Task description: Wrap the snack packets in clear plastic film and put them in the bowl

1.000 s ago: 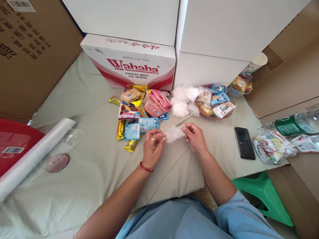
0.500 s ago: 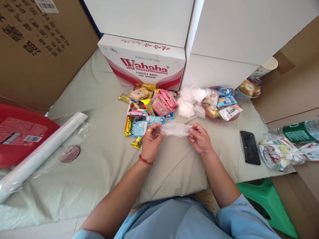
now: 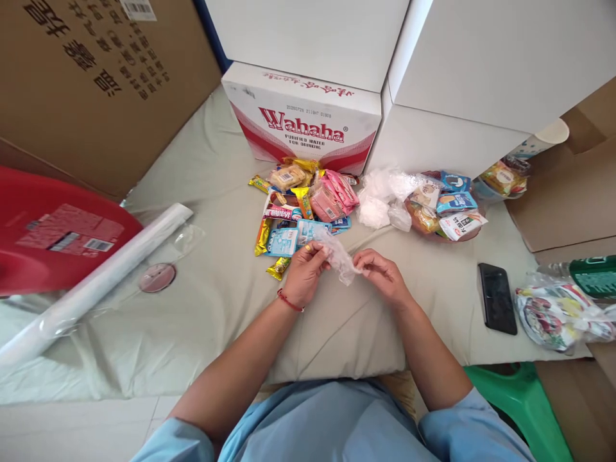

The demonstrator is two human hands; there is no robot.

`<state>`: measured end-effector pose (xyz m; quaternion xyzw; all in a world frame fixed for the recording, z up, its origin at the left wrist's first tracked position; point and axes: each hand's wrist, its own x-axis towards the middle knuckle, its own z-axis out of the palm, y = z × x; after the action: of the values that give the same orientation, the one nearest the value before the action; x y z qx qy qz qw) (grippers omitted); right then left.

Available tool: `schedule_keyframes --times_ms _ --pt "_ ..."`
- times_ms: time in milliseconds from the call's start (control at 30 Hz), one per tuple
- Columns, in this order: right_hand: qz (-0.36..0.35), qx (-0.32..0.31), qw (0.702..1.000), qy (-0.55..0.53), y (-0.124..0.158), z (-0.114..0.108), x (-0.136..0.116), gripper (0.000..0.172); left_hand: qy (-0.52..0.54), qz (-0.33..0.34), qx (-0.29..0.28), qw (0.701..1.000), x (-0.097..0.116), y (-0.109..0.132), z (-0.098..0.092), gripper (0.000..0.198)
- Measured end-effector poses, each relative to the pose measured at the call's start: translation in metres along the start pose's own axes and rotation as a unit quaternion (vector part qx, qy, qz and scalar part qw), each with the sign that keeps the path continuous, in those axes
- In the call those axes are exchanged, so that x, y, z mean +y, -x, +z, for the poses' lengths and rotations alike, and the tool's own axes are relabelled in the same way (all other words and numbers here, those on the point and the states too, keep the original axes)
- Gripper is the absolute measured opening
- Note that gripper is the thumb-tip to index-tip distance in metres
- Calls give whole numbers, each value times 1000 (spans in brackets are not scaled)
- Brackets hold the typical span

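Observation:
A thin, clear plastic bag (image 3: 339, 258) stretches between my two hands, crumpled and hanging at a slant. My left hand (image 3: 308, 269) pinches its left end between thumb and fingers. At the bag's lower right end, my right hand (image 3: 382, 273) has thumb and fingertips closed on the edge. Just beyond my left hand lies a pile of wrapped snacks, with a pink snack pack (image 3: 332, 196) and a blue packet (image 3: 282, 241) in it. More crumpled clear bags (image 3: 380, 196) lie right of the pile.
A bowl of packaged snacks (image 3: 445, 205) stands at the right, near white boxes. Behind the pile stands a Wahaha carton (image 3: 303, 122). A black phone (image 3: 497, 298) lies at right; a plastic-wrapped roll (image 3: 106, 276) and a red container (image 3: 62, 234) are at left. A green stool (image 3: 524, 404) stands below.
The plastic bag has gone from stretched level to slanting and crumpled, its right end lower. Both hands keep hold of it. The view has shifted, so the surroundings sit farther right.

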<state>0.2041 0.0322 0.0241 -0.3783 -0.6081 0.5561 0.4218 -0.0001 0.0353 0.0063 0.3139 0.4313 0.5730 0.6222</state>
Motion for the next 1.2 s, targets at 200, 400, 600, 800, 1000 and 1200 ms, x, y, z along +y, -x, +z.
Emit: schedule_keyframes --times_ms 200,400,600,800,1000,1200 --pt "-11 80 990 116 -3 -3 0 39 -52 62 -27 996 0 6 3 33" --pt "81 119 988 -51 -4 -3 4 36 119 -35 -16 992 8 4 3 27" --pt "140 156 969 -130 -4 -6 -2 43 220 -100 22 970 15 -5 -2 24" --pt "64 155 986 -9 -2 -8 6 32 212 -114 38 970 16 -4 -4 24" --pt "28 184 982 -24 -4 -12 4 22 232 -85 -20 969 26 9 1 40" --pt "-17 208 975 -77 7 -34 -12 3 10 -64 -4 998 19 7 5 37"
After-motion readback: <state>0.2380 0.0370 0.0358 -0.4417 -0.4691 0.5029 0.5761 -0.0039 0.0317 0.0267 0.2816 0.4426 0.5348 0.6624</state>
